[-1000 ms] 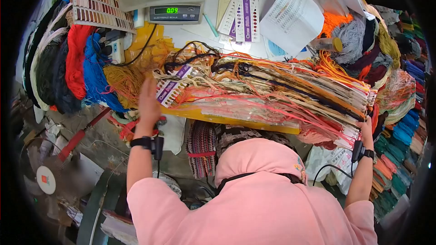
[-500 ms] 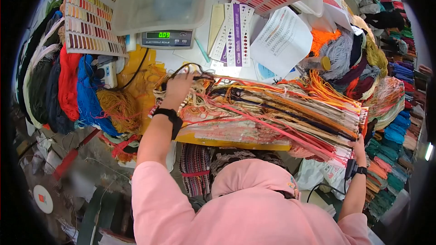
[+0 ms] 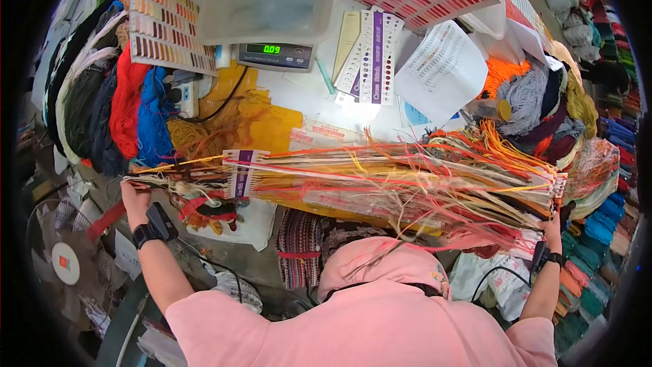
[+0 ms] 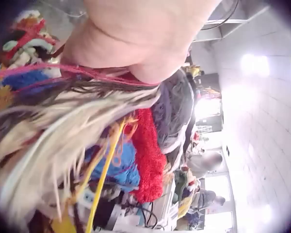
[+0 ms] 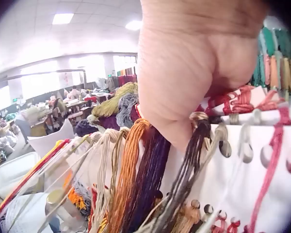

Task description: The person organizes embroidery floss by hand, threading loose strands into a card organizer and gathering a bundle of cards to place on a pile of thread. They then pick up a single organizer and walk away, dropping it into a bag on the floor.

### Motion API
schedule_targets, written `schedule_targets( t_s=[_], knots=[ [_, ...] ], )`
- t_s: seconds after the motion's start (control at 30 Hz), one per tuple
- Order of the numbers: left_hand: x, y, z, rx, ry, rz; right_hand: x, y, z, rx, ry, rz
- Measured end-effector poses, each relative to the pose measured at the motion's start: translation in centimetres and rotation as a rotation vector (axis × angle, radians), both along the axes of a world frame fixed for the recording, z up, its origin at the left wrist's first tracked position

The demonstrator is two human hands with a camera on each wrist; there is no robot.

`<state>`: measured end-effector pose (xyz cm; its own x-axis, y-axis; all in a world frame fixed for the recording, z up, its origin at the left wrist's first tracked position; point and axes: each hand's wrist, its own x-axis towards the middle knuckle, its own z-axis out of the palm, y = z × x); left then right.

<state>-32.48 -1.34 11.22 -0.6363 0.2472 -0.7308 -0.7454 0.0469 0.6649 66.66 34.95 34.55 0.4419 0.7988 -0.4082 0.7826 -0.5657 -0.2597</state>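
A long bundle of multicoloured embroidery threads [image 3: 380, 180] stretches across the table front, strands bristling up along its middle. At its far left end my left hand [image 3: 136, 198] grips the gathered threads; in the left wrist view, cream, brown and pink strands [image 4: 63, 116] run from under the hand [image 4: 136, 39], whose fingertips are hidden. My right hand [image 3: 551, 229] holds the bundle's right end by a white punched thread card [image 5: 237, 170], where orange, purple, black and pink strands loop through holes. A purple-and-white punched card [image 3: 241, 173] lies across the threads near the left end.
Behind the bundle stand an electronic scale [image 3: 275, 56] with a clear plastic tub [image 3: 272, 27], colour sample boards [image 3: 166, 24], more punched cards [image 3: 377, 58] and a printed sheet [image 3: 441, 68]. Yarn hanks [image 3: 125, 105] hang at the left; a fan [image 3: 66, 263] stands below.
My left hand moved from beside the bundle into its tangled left ends, then drew the threads out far left, straightening them. The right hand stays at the right end.
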Motion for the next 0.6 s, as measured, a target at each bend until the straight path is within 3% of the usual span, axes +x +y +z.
schedule_targets(
  t_s=[0.07,0.13,0.23,0.3,0.33,0.37,0.4,0.43,0.47,0.5,0.57,0.6],
  knots=[
    [0.8,2.0,2.5,-0.011,0.046,0.006,1.9,0.2,-0.9,0.021,-0.038,0.012],
    [0.1,3.8,4.8,-0.042,-0.004,0.067,-1.1,0.5,0.0,-0.064,-0.019,0.026],
    [-8.8,-4.2,-1.3,-0.38,0.273,-0.428,-3.6,0.4,0.7,-0.115,0.045,0.003],
    [-0.2,5.6,3.3,-0.362,0.256,-0.477,-3.0,0.1,0.4,-0.119,0.117,0.018],
    [4.2,9.7,3.3,-0.473,0.527,-0.364,-3.8,-0.3,0.4,-0.08,0.137,-0.007],
    [8.5,13.5,5.0,-0.256,0.448,-0.599,-4.7,-0.6,0.3,-0.063,0.123,0.0],
    [9.3,14.7,2.0,-0.521,0.605,-0.702,-5.6,-0.8,0.2,-0.049,0.107,0.01],
    [11.7,16.2,-1.1,-0.41,1.253,-0.792,-6.0,-1.0,0.2,-0.036,0.091,0.022],
    [15.7,18.9,0.7,-0.407,1.682,-0.855,-4.8,-1.4,-0.4,-0.031,0.091,0.001],
    [19.9,21.1,2.6,-0.349,1.59,-1.033,-4.4,-1.6,-0.6,-0.066,0.129,0.004],
    [24.3,21.7,-2.1,-0.11,1.509,-1.297,-3.9,-1.9,-0.6,-0.132,0.205,0.007],
    [26.4,22.8,-1.8,-0.006,1.474,-1.438,-6.0,-2.2,-0.1,-0.107,0.136,-0.032]
  ],
)
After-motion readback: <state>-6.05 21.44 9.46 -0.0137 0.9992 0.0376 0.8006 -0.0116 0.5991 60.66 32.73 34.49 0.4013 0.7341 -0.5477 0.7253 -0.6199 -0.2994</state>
